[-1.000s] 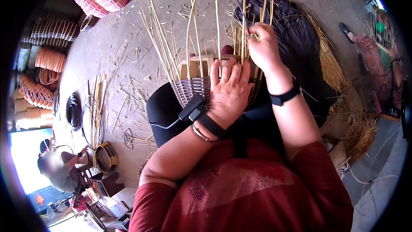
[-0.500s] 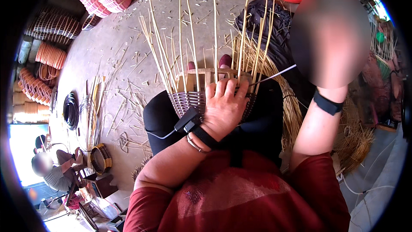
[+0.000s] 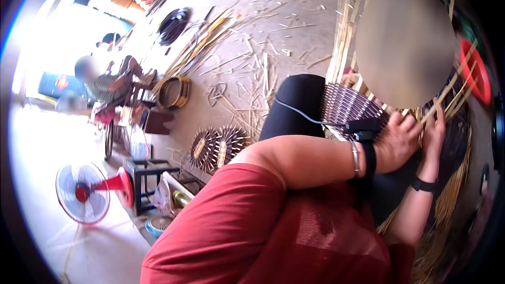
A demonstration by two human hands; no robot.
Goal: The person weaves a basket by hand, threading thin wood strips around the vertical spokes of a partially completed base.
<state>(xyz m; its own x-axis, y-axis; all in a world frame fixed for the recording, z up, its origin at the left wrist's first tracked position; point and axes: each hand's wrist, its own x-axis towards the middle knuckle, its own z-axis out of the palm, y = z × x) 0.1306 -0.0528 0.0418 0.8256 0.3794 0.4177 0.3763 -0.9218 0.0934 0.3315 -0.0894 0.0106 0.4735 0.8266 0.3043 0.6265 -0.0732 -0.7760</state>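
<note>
A half-woven basket [image 3: 350,108] of dark brown strands rests on my lap at the right. Pale upright stakes [image 3: 342,37] rise from its wall. My left hand [image 3: 397,142] lies against the near side, fingers curled over the weave and gripping it. Close beside it, my right hand [image 3: 434,134] is among the stakes on the basket's right side, fingers pointing up and drawn together. Whatever thin piece those fingers may hold cannot be made out. A blurred round patch covers the basket's far part and some stakes.
Two round woven bases [image 3: 221,147] lie on the floor left of my knee. Farther left are a yellow-brown basket [image 3: 174,92], a red-and-white fan [image 3: 83,193], a dark stool [image 3: 150,179] and a seated person [image 3: 113,84]. A red basin [image 3: 475,73] is at the far right.
The view has swung left, so the basket now appears farther right. My right hand has come down from its raised place to the basket, beside my left hand, which stays on the weave.
</note>
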